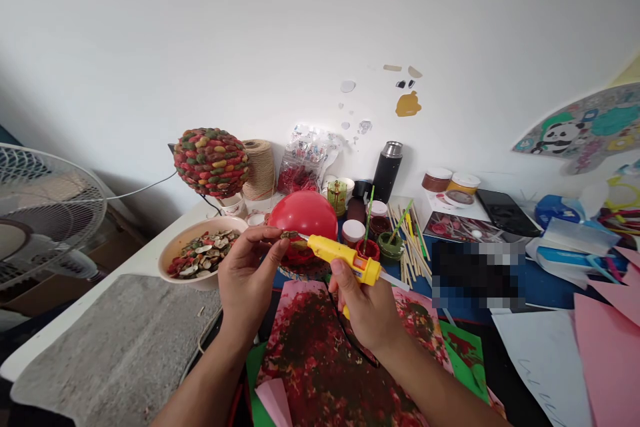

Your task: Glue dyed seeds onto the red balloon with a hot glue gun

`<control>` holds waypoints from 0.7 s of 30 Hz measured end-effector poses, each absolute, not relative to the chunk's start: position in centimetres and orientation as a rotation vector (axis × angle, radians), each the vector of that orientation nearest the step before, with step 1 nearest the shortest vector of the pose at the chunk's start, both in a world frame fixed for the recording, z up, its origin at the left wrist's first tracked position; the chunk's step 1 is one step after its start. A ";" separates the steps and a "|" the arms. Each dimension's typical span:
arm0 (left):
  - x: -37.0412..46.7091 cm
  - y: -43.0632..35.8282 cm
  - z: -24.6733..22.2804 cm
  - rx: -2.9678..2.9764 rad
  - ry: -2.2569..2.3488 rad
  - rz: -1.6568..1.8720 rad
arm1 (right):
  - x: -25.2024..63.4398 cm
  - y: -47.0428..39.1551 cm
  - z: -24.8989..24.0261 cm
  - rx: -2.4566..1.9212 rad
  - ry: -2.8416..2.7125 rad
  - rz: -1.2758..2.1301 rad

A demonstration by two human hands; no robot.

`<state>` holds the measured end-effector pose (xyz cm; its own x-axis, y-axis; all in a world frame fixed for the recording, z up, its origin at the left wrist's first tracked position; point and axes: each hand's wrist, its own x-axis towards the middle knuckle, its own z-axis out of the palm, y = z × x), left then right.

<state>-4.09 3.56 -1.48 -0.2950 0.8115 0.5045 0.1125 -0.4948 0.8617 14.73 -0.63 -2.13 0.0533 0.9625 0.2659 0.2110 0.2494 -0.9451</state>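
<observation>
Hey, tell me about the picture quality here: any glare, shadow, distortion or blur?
Head view: glare spots on the red balloon, shine on the plastic bag; head view: shadow on the wall near the fan, which looks stretched; head view: yellow glue gun fairly sharp, small piece in the left hand hard to make out; head view: pixelated block at right.

Hands [249,275] hold small piece [289,235], glue gun [327,250]

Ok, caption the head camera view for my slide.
Left hand pinching a small piece by the nozzle of a yellow glue gun in the right hand, red balloon behind.
</observation>
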 end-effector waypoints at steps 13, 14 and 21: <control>-4.1 3.6 -1.8 1.479 1.180 1.817 | 14.7 -0.7 -2.1 -1.188 -1.424 0.833; -4.1 3.6 -1.8 1.483 1.180 1.814 | 14.7 -0.7 -2.1 -1.187 -1.424 0.828; -4.2 3.7 -2.0 1.497 1.159 1.805 | 14.7 -0.6 -2.2 -1.194 -1.410 0.820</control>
<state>-4.23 3.67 -2.02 -0.2542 0.8190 0.5145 0.1268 -0.4991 0.8572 14.73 -0.63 -2.22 0.0657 0.9567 0.2837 0.2262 0.2627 -0.9380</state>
